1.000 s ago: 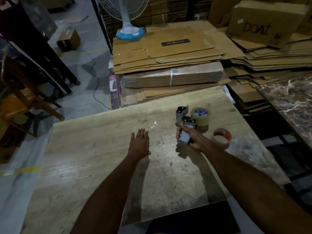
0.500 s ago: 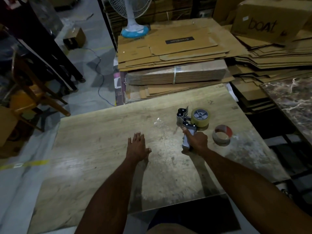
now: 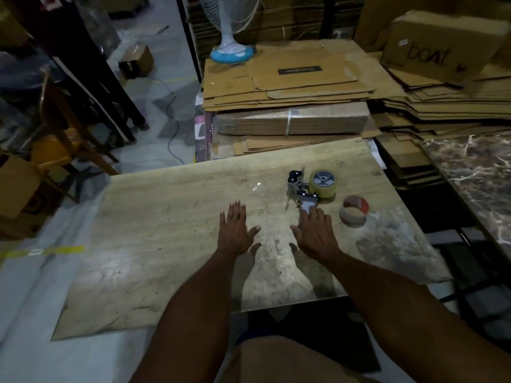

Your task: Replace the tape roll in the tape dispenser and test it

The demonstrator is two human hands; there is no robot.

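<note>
A hand-held tape dispenser (image 3: 300,190) lies on the wooden table (image 3: 166,244), its grey handle pointing toward me. A full yellowish tape roll (image 3: 323,184) sits on its spindle. An almost used-up tape roll (image 3: 354,210) with a red-and-white core lies to the right of it. My right hand (image 3: 315,233) rests flat and open on the table, fingertips touching the end of the handle. My left hand (image 3: 235,230) lies flat, palm down, just left of it.
Stacks of flattened cardboard (image 3: 290,87) and a "boat" carton (image 3: 439,42) lie beyond the table's far edge, with a fan (image 3: 231,29) behind. A marble slab (image 3: 475,172) stands at the right. A wooden chair (image 3: 60,134) and floor cable (image 3: 171,125) are at the left.
My right hand has let go of the dispenser handle and now lies flat behind it. The dispenser now rests on the table. My left hand has barely moved.
</note>
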